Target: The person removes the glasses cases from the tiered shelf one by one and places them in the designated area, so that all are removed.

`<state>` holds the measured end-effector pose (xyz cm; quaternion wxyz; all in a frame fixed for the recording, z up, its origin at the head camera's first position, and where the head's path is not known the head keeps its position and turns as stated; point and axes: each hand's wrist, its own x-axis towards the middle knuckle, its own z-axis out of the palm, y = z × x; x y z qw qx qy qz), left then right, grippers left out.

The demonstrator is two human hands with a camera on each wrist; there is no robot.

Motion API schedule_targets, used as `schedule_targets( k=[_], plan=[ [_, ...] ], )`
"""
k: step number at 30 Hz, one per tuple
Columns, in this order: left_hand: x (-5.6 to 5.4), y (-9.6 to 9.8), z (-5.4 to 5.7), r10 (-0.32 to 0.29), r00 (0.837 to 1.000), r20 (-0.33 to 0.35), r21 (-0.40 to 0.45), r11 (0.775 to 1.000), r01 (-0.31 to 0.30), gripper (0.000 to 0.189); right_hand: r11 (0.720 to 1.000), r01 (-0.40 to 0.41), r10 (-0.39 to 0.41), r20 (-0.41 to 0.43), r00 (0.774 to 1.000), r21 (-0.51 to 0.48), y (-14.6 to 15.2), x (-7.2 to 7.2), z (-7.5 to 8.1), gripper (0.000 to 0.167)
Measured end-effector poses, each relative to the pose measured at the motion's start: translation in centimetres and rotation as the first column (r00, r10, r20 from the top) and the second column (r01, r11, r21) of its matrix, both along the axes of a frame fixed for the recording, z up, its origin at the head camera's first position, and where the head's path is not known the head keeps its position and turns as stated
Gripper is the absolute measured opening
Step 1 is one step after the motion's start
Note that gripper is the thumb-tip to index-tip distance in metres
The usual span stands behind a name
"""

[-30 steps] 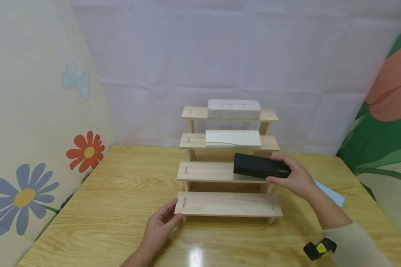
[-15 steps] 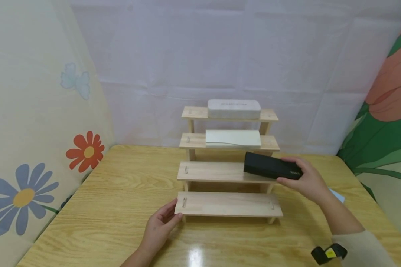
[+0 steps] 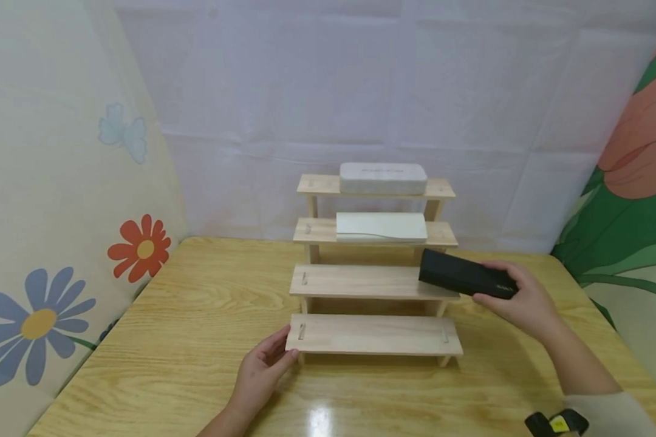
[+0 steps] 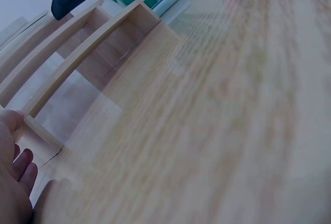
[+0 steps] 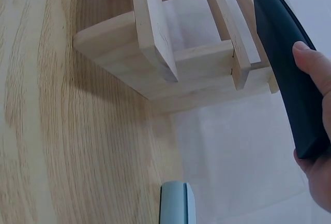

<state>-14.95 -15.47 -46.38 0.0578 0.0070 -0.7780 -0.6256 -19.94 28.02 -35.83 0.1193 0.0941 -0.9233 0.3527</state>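
your right hand's outstretched, gripping a tilted black oblong case
your left hand pinches the pale wooden four-tier stand low at its left end

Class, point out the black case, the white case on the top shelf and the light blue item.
Black case [image 3: 461,273], head view: middle of its visible length.
White case [image 3: 383,173], head view: its top face.
Light blue item [image 5: 174,204], right wrist view: middle of its visible end.
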Motion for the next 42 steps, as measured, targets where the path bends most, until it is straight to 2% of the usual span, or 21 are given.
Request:
schedule_targets(
  k=[6,15,25,36,42],
  plan=[
    [0.1,0.0,-0.1,-0.013,1.0,-0.012,-0.004,1.0,0.013,0.049,0.999,0.019,-0.019,0.019,1.0,-0.037,0.9,0.6,-0.1,0.069],
    [0.2,0.0,-0.1,-0.018,1.0,-0.016,0.006,1.0,0.018,0.049,0.998,0.058,-0.056,0.046,0.997,-0.031,2.0,1.1,-0.2,0.072],
    [0.1,0.0,-0.1,0.008,1.0,-0.001,-0.004,1.0,-0.008,0.047,0.996,0.091,-0.09,0.02,0.996,-0.018,3.5,1.6,-0.6,0.07],
    [0.2,0.0,0.0,-0.009,1.0,-0.019,0.009,1.0,0.009,0.048,0.985,0.174,-0.174,0.008,0.985,0.018,5.0,2.3,-1.8,0.069],
    [0.1,0.0,0.0,-0.012,1.0,-0.024,0.017,1.0,0.012,0.048,0.983,0.185,-0.185,0.003,0.983,0.011,5.7,2.8,-2.7,0.068]
  ],
)
